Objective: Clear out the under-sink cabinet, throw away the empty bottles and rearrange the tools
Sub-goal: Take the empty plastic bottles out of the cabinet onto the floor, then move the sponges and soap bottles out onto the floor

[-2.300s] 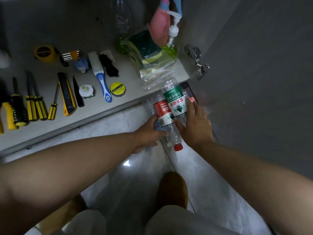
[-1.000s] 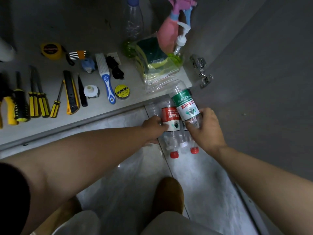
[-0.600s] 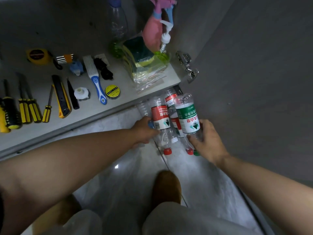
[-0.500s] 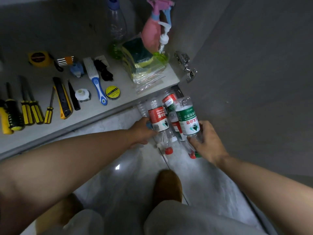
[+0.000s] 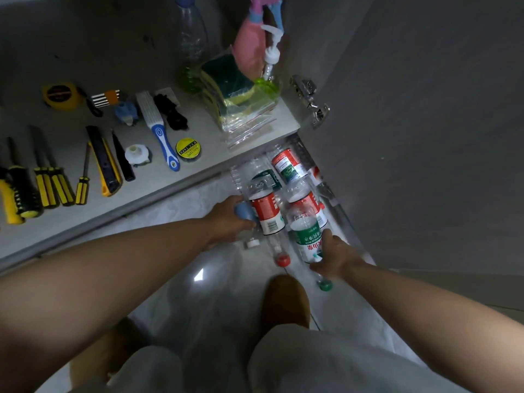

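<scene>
Several empty clear water bottles are bunched above the tiled floor, just below the cabinet's front edge. My right hand (image 5: 336, 258) grips a green-labelled bottle (image 5: 307, 241) near its neck, its green cap pointing toward me. My left hand (image 5: 229, 219) holds a red-labelled bottle (image 5: 266, 212) with a red cap, along with a blue-labelled one. More red-labelled bottles (image 5: 286, 165) lie behind them. On the cabinet floor (image 5: 198, 163) the tools lie in rows: yellow-handled screwdrivers (image 5: 51, 185), a utility knife (image 5: 103, 161) and a tape measure (image 5: 61, 96).
A blue-handled brush (image 5: 160, 131), a roll of tape (image 5: 188, 148), bagged sponges (image 5: 235, 92), a pink spray bottle (image 5: 251, 49) and a tall clear bottle (image 5: 191, 32) stand on the cabinet floor. The open grey door (image 5: 411, 137) is on the right. My brown shoe (image 5: 285, 302) is below.
Both hands have drawn the bottles toward me and apart. The green-labelled bottle has come lower in my right hand, and more bottles on the floor behind are uncovered.
</scene>
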The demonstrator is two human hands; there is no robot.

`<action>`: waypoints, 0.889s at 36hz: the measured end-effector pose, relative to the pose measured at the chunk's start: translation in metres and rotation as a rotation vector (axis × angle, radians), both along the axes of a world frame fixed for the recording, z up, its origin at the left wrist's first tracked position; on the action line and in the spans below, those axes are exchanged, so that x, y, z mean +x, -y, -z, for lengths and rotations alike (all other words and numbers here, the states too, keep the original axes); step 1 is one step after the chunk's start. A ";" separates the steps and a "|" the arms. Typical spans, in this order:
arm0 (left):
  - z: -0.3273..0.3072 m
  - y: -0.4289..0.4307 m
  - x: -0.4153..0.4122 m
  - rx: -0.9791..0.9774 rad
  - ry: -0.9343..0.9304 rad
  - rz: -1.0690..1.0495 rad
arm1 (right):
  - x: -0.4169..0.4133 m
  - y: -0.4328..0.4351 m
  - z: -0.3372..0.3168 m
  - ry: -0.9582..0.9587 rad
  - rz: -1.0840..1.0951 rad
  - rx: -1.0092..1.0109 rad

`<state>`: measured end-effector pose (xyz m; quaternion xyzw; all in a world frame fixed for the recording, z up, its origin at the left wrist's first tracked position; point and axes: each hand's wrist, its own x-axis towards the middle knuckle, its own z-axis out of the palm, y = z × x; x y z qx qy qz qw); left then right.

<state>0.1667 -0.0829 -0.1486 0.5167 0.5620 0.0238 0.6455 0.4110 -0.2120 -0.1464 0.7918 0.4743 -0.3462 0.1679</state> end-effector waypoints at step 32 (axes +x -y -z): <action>-0.109 -0.018 -0.087 0.357 -0.302 0.523 | -0.060 -0.123 -0.085 -0.187 -0.463 0.431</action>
